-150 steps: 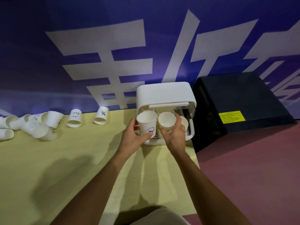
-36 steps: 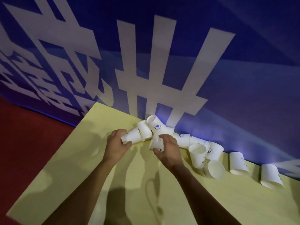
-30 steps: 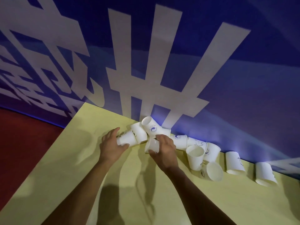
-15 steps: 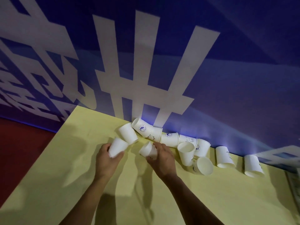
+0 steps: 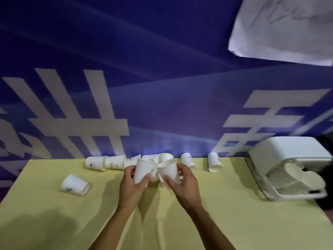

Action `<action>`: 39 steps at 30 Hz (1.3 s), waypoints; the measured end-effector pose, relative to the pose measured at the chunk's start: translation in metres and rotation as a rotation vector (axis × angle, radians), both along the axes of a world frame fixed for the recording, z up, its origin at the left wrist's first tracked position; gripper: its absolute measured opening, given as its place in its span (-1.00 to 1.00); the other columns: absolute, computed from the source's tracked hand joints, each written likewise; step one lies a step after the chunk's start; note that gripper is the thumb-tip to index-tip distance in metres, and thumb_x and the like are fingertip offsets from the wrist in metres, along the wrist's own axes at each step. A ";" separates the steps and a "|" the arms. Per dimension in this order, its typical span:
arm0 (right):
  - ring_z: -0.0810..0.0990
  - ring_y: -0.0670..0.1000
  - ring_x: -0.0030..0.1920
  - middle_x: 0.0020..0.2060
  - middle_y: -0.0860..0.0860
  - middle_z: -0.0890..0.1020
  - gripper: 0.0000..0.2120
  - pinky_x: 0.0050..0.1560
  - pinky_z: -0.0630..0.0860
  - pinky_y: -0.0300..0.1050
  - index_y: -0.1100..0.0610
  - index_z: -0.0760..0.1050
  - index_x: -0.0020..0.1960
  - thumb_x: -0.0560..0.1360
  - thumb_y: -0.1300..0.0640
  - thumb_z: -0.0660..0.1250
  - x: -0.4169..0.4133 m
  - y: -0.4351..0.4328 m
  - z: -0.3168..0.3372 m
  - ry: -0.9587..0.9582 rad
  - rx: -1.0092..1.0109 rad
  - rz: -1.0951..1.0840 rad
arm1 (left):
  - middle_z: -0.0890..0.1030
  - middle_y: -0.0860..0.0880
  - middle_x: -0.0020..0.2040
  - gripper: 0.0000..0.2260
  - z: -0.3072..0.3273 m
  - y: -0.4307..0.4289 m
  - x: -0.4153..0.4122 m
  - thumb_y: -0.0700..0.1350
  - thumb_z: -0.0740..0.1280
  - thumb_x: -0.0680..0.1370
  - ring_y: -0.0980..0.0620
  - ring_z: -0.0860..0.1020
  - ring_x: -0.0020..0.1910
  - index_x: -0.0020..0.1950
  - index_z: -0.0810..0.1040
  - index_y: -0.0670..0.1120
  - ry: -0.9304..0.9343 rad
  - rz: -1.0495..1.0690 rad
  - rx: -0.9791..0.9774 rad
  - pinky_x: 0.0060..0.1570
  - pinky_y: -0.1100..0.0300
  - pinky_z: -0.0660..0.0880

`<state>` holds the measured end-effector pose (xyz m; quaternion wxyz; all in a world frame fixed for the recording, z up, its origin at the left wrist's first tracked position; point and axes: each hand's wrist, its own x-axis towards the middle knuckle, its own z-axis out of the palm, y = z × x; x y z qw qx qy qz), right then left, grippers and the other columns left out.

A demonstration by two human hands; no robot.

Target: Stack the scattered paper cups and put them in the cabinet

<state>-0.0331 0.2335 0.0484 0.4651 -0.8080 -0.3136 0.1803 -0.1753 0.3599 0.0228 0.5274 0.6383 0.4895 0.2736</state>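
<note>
My left hand [image 5: 130, 184] grips a white paper cup [image 5: 142, 171] above the middle of the yellow table [image 5: 225, 222]. My right hand [image 5: 183, 183] grips a second paper cup [image 5: 169, 172], and the two cups meet between my hands. One cup [image 5: 74, 184] lies alone on its side at the left. Several more cups lie in a row [image 5: 104, 162] along the wall, with two upturned ones [image 5: 214, 164] to the right. The white cabinet [image 5: 288, 157] stands at the table's right end, open, with stacked cups [image 5: 295, 175] inside.
A blue wall with large white characters [image 5: 77, 123] runs right behind the table. A white cloth-like sheet [image 5: 284, 27] hangs at the upper right. The table's left edge borders darker floor, and a dark object [image 5: 326, 141] sits beyond the cabinet.
Both hands lifted a cup each off the pile at the left and brought them together over the table's middle. The view swung right, so the cabinet is back in sight.
</note>
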 end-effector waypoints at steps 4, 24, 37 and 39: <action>0.58 -0.22 -0.01 0.05 -0.20 0.64 -0.59 -0.02 0.60 -0.08 -0.10 0.48 0.22 0.43 -0.13 0.50 0.061 -0.076 0.018 0.020 0.054 -0.108 | 0.57 0.16 0.12 -0.52 0.014 -0.062 0.070 -0.05 0.52 0.45 0.16 0.57 0.08 0.28 0.39 0.08 -0.039 -0.144 -0.004 -0.06 0.19 0.52; 0.60 -0.16 0.08 0.09 -0.21 0.59 -0.44 0.08 0.63 -0.08 -0.15 0.31 0.32 0.45 0.03 0.53 0.266 -0.330 0.043 0.062 0.102 -0.400 | 0.53 0.14 0.21 -0.40 0.035 -0.289 0.319 0.02 0.57 0.37 0.21 0.51 0.11 0.32 0.35 0.12 0.007 -0.560 0.017 -0.08 0.27 0.50; 0.52 -0.06 0.27 0.28 -0.12 0.53 -0.37 0.25 0.57 0.07 -0.08 0.32 0.44 0.45 0.00 0.51 0.402 -0.375 0.015 -0.111 0.053 -0.357 | 0.58 0.19 0.16 -0.40 0.035 -0.347 0.413 0.05 0.59 0.33 0.20 0.54 0.15 0.29 0.43 0.13 0.022 -0.502 0.026 -0.10 0.39 0.49; 0.51 -0.05 0.30 0.31 -0.10 0.52 -0.35 0.27 0.55 0.05 -0.06 0.30 0.47 0.46 0.00 0.50 0.411 -0.378 0.001 -0.096 0.013 -0.300 | 0.60 0.19 0.14 -0.37 0.034 -0.357 0.425 0.08 0.59 0.30 0.23 0.56 0.10 0.31 0.43 0.14 0.030 -0.470 0.045 -0.10 0.38 0.51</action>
